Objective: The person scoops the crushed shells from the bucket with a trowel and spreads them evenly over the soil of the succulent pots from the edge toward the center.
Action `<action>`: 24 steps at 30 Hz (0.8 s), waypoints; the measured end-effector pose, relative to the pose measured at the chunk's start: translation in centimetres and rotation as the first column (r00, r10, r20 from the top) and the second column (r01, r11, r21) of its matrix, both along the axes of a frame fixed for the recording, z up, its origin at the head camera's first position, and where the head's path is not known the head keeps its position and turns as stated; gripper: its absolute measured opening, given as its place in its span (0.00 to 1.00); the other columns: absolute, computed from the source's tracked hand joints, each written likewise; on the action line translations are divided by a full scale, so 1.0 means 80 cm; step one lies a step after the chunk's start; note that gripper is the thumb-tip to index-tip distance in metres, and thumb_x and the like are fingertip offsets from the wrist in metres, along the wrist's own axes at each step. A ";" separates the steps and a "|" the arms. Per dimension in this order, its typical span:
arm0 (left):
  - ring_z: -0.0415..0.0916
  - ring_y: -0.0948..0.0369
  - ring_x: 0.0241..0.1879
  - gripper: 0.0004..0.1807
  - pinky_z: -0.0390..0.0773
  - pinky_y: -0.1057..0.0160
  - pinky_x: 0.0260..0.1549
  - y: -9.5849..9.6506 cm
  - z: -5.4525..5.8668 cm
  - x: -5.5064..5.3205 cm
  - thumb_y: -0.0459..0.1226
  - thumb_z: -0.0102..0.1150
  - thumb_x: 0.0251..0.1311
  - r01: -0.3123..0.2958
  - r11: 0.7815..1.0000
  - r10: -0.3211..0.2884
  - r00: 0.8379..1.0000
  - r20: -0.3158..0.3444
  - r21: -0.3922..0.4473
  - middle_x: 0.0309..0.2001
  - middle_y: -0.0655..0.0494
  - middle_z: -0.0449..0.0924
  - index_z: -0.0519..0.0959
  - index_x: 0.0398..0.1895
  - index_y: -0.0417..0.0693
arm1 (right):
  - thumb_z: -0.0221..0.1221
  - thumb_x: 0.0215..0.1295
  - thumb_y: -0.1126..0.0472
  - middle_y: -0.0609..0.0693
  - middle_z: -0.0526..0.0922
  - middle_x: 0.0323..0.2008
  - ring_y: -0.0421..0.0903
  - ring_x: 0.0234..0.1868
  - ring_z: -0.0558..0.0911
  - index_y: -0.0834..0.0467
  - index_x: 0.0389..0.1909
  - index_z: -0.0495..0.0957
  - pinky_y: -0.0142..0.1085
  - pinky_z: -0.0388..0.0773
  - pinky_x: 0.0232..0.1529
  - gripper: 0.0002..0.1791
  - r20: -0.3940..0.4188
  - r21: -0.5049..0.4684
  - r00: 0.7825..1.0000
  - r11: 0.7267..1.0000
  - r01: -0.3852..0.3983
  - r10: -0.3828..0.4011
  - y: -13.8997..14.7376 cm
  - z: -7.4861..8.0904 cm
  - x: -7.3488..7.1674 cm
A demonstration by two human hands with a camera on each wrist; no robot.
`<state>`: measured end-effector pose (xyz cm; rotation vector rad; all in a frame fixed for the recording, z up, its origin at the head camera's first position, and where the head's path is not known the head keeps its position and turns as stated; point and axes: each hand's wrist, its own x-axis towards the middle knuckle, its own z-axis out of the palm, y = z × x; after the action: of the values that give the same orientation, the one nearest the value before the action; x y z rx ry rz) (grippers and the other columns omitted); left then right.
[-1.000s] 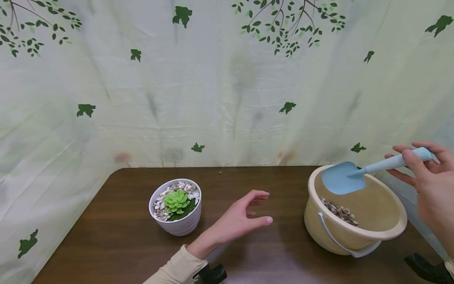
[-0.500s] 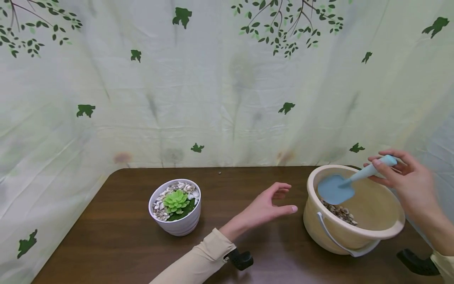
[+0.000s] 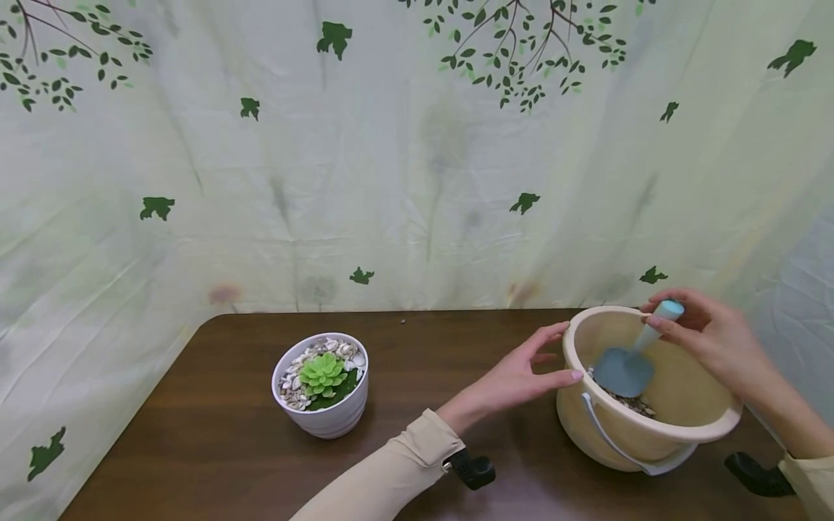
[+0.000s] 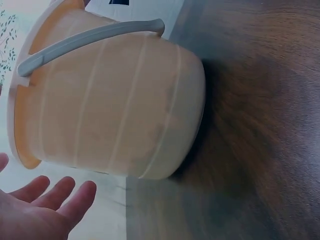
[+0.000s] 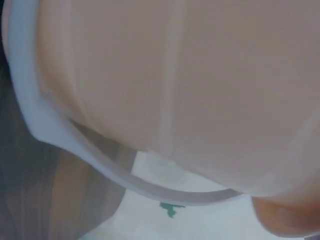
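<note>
A cream bucket with a pale grey handle stands at the right of the table in the head view. Brown and white pebbles lie inside it. My right hand holds a light blue trowel by its grip, blade down inside the bucket at the pebbles. At the bucket's left rim is my left hand, fingers extended and thumb apart; whether it touches is hard to tell. The left wrist view shows its fingertips beside the bucket wall. The right wrist view holds mostly bucket wall; the trowel is hidden there.
A white pot with a green succulent and pale stones stands on the left of the brown table. A leaf-printed curtain hangs behind the table's back edge.
My right hand has brought the trowel left and down from above the bucket's rim into it, tilting the blade downward. My left hand has moved right to the bucket's rim.
</note>
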<state>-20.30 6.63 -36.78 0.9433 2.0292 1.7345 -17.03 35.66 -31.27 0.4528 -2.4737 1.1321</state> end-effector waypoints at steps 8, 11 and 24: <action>0.64 0.66 0.63 0.43 0.74 0.66 0.45 0.018 0.006 -0.010 0.43 0.68 0.58 0.066 0.998 -0.065 0.995 0.074 -0.018 0.69 0.71 0.59 0.57 0.75 0.67 | 0.62 0.66 0.70 0.54 0.82 0.45 0.37 0.42 0.84 0.59 0.53 0.75 0.28 0.80 0.37 0.16 0.040 -0.016 0.999 0.999 0.035 -0.034 0.003 -0.005 -0.005; 0.65 0.66 0.63 0.46 0.72 0.67 0.47 0.024 0.006 -0.014 0.40 0.68 0.57 0.101 0.995 -0.101 0.991 0.093 0.005 0.70 0.65 0.59 0.54 0.77 0.63 | 0.63 0.66 0.64 0.49 0.84 0.43 0.36 0.39 0.84 0.58 0.54 0.73 0.29 0.80 0.35 0.17 0.077 -0.012 0.992 0.995 0.100 -0.098 0.003 -0.007 -0.006; 0.66 0.64 0.63 0.46 0.73 0.67 0.48 0.030 -0.005 -0.019 0.34 0.66 0.57 0.135 0.985 -0.150 0.978 0.145 0.108 0.69 0.65 0.60 0.54 0.75 0.62 | 0.56 0.73 0.58 0.59 0.83 0.40 0.34 0.32 0.83 0.53 0.59 0.72 0.28 0.78 0.28 0.16 0.036 0.219 0.991 0.968 0.121 -0.132 -0.002 -0.004 -0.005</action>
<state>-21.80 9.05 -37.18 0.9306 1.7515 1.7838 -17.40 35.46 -31.63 0.3243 -2.6411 0.8382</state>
